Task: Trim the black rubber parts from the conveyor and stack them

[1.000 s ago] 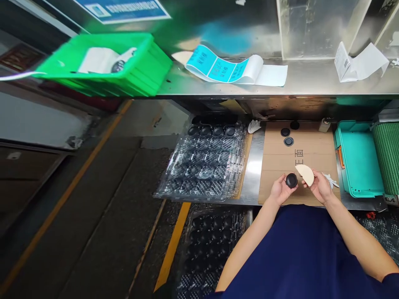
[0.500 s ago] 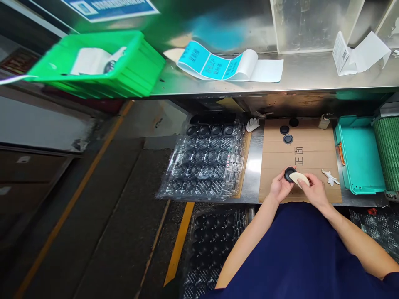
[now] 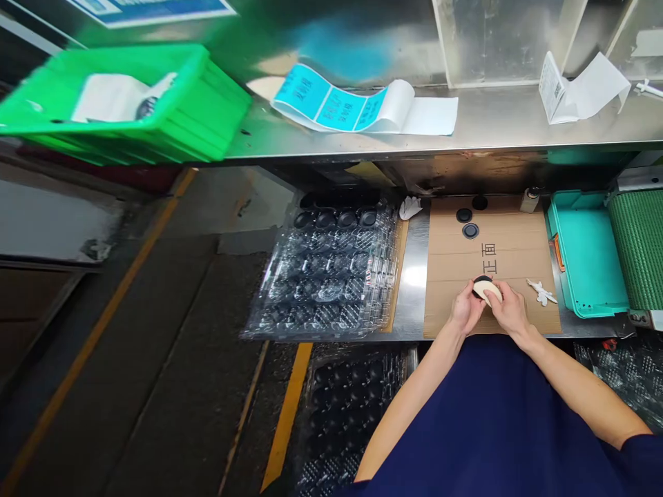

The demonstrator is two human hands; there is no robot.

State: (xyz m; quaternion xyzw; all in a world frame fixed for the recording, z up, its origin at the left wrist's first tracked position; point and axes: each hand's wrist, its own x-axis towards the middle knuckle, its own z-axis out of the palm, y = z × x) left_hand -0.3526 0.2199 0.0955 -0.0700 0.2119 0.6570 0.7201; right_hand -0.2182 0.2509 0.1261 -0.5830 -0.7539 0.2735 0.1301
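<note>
Between my hands, above the front part of a cardboard sheet (image 3: 450, 276), is a round black part (image 3: 477, 281), mostly covered by a cream-coloured oval pad (image 3: 487, 290). My left hand (image 3: 465, 309) grips the black part by its edge. The fingers of my right hand (image 3: 510, 307) are closed on the pad, which lies over the black part's face. Farther back on the cardboard lie a ringed black disc (image 3: 470, 230) and two darker discs, one of them a flat black disc (image 3: 479, 202). A crumpled white scrap (image 3: 542, 293) sits right of my right hand.
Stacked clear trays (image 3: 331, 262) holding black parts stand at left. A teal bin (image 3: 593, 255) and a green ribbed belt (image 3: 642, 241) are on the right. A small bottle (image 3: 530, 200) stands at the cardboard's back. The shelf above holds a label roll (image 3: 342, 107) and a green crate (image 3: 207, 110).
The cream pad has moved left, over the black part, and now hides most of it. My hands have come closer together. The whole view has shifted slightly.
</note>
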